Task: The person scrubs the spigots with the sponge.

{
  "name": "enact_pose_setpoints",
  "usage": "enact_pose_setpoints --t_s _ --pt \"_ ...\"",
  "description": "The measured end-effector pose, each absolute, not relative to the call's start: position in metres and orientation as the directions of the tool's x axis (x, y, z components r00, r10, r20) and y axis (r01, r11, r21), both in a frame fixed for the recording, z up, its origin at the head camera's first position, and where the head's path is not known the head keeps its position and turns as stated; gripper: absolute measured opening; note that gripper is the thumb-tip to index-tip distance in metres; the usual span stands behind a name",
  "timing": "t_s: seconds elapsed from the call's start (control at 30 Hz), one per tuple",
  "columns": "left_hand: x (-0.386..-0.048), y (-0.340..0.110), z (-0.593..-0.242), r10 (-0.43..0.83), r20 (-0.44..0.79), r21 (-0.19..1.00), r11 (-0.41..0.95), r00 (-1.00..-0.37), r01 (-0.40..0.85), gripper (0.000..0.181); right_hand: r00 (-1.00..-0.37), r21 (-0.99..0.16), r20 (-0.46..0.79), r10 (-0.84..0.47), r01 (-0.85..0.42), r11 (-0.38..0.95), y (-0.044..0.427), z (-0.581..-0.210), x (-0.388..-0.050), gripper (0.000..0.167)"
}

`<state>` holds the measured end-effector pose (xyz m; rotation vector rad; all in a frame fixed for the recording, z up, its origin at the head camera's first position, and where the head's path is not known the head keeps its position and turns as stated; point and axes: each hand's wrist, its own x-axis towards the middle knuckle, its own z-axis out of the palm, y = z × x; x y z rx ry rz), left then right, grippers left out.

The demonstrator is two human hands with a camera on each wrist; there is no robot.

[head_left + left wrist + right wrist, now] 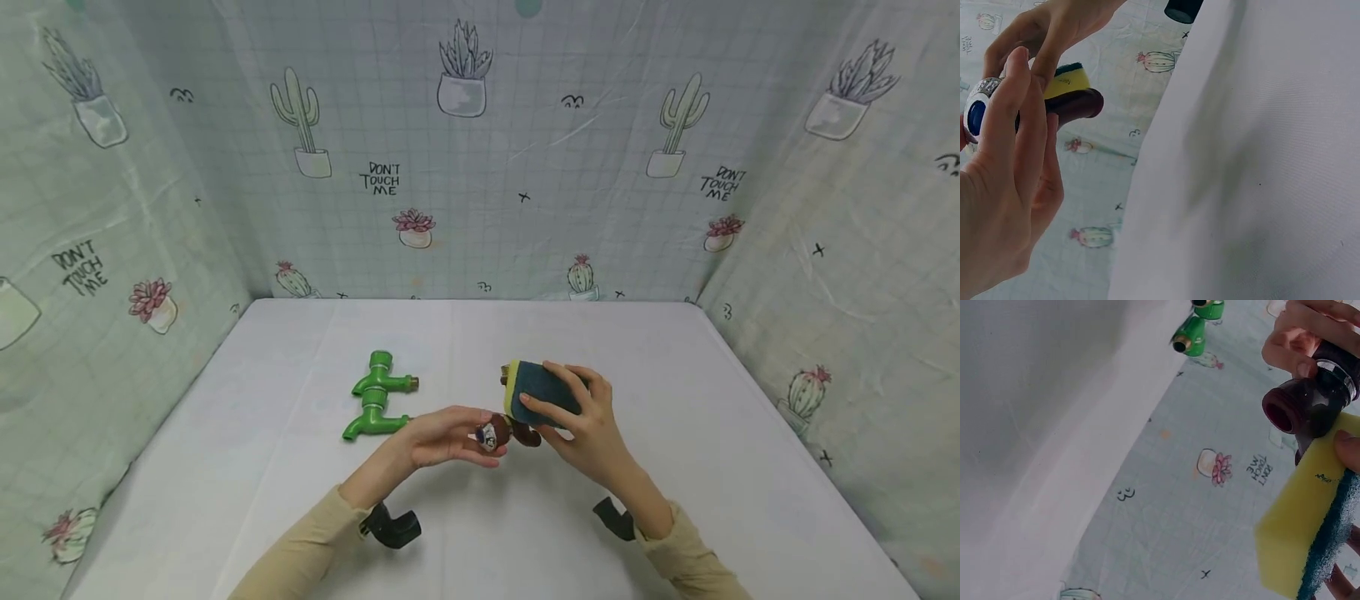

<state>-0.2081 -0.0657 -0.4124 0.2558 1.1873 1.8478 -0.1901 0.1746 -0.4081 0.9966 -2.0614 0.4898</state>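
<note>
A dark brown-red plastic tap is gripped by my left hand above the table. In the left wrist view, the fingers lie around its silver-and-blue end, while the curved spout juts out beyond them. My right hand holds a yellow sponge with a dark green scouring side. Seen in the right wrist view, the yellow face lies against the tap's body. A brass threaded end shows past the sponge's left edge; the sponge hides part of the tap.
Two green taps lie one above the other on the white table, left of my hands. Black curved pieces show beside both wrists. A cactus-print cloth stands around the back and sides.
</note>
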Motion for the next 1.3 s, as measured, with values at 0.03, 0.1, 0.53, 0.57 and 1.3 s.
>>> enact_pose_setpoints --t_s 0.03,0.1,0.53,0.57,1.3 --pt "-0.207 -0.066 -0.411 0.773 -0.269 0.807 -0.144 -0.574 -0.572 0.043 -0.402 -0.023 0.775 -0.488 -0.789 0.614 0.176 -0.409 -0.189 0.031" --pt "-0.206 -0.066 -0.409 0.782 -0.254 0.804 -0.156 -0.569 -0.573 0.044 -0.425 -0.054 0.762 -0.489 -0.794 0.606 0.177 -0.409 -0.187 0.032" --pt "-0.203 -0.071 -0.399 0.702 -0.263 0.823 -0.194 -0.661 -0.534 0.047 -0.432 -0.061 0.722 -0.540 -0.818 0.572 0.187 -0.417 -0.172 0.031" --pt "-0.203 -0.072 -0.400 0.696 -0.265 0.820 -0.201 -0.667 -0.536 0.047 -0.431 -0.051 0.721 -0.543 -0.814 0.578 0.189 -0.417 -0.172 0.031" --pt "-0.201 -0.078 -0.411 0.742 -0.122 0.945 -0.116 -0.659 -0.305 0.047 -0.448 -0.221 0.713 -0.539 -0.874 0.433 0.175 -0.413 -0.174 0.031"
